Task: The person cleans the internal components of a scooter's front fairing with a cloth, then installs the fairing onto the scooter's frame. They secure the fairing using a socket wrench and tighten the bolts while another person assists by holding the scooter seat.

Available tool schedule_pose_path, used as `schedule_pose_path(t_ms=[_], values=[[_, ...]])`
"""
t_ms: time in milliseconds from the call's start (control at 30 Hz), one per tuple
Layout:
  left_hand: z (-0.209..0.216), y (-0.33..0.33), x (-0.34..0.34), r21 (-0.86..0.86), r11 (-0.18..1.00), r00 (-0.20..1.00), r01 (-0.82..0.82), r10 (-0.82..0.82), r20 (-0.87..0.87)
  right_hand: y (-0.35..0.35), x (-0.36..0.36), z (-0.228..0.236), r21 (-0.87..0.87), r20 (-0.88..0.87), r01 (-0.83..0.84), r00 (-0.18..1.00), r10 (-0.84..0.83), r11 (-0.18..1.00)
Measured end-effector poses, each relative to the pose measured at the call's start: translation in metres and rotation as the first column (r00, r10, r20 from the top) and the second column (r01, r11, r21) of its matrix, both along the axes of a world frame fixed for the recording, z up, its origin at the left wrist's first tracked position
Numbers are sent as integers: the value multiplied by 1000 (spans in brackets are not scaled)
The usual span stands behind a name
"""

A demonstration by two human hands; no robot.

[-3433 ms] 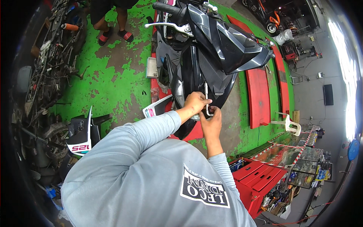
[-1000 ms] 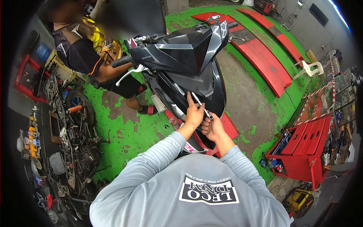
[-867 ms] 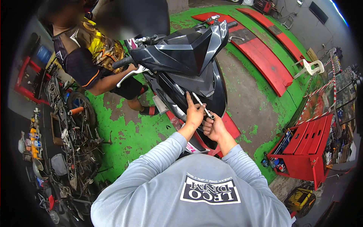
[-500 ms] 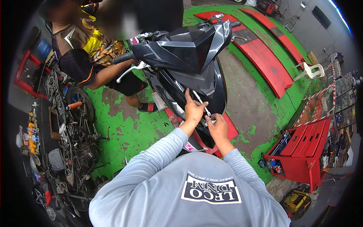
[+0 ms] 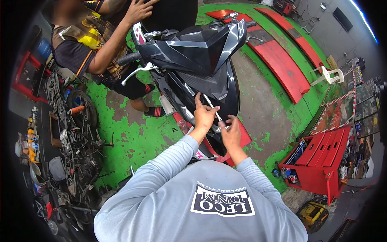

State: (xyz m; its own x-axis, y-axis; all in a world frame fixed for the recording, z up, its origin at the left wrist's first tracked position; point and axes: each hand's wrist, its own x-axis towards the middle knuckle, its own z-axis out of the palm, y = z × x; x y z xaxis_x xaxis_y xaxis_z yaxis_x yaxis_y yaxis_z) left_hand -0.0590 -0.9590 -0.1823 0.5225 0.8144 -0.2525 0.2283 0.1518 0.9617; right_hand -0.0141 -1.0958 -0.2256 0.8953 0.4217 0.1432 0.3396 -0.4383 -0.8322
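In front of me stands a black scooter (image 5: pixel 193 52) with its angular front cowl and handlebar upright. My left hand (image 5: pixel 204 117) is at its dark front panels, thumb and fingers around a slim silver rod-like tool (image 5: pixel 209 102). The index finger stretches up along the panel, and the thumb crosses the rod. Close by, at the rod's lower end, my right hand (image 5: pixel 231 135) has its fingers apart and slightly curled, with nothing visible in it. What the rod's ends meet is too small to make out.
A co-worker (image 5: pixel 86 48) stands left of the scooter, one hand raised. Parts and a wheel (image 5: pixel 82 107) crowd the far left. Red ramps (image 5: pixel 278 60), a white plastic chair (image 5: pixel 330 76) and a red tool cabinet (image 5: pixel 318 161) are at right.
My right hand has loosened from a pinch at the rod's lower end, its fingers spreading. My left hand stays almost in place. The co-worker's arm has risen beside the handlebar.
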Motion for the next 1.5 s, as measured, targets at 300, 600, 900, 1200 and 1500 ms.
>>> schedule_pose_path(t_ms=[300, 600, 900, 1200, 1500], values=[[-28, -1, 4, -247, 968, 940, 45, 43, 338, 17, 16, 7, 376, -912, 254, -70, 404, 891], [-9, 7, 2, 53, 998, 999, -45, 45, -4, 8, -2, 9, -74, -91, -27, 996, 20, 997], [-28, 9, 3, -263, 965, 952, 13, 68, 297, 18, 13, 14, 374, -904, 290, -98, 416, 881], [-23, 15, 3, -34, 997, 997, -62, 64, 53, 9, -4, 12, -203, 14, -123, 992, 128, 971], [-20, 11, -1, -152, 987, 983, -44, 70, 168, 13, 17, 10, 431, -888, 211, -74, 455, 877]])
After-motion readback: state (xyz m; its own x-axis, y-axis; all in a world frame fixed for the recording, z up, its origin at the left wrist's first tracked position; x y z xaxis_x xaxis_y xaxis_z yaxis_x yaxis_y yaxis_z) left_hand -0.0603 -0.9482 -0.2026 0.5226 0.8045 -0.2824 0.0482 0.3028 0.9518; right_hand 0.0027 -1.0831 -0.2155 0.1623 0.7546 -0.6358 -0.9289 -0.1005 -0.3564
